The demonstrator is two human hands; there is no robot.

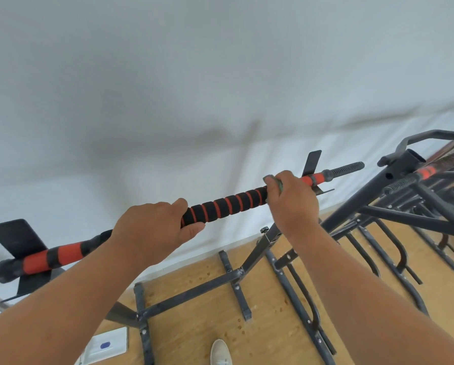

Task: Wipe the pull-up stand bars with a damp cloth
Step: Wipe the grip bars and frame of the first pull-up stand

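Bright even daylight, soft shadows, wide-angle warping

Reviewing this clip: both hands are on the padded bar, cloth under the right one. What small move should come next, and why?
Probably slide the right hand, with the cloth wrapped under it, leftward along the bar toward the left hand. The left hand grips the bar and steadies it, and the striped foam between the hands lies bare, so that stretch looks next to wipe.

Open air above bar (pixel 228 204); flat brackets (pixel 311 162) & 2nd stand (pixel 405 185) crowding rt end.
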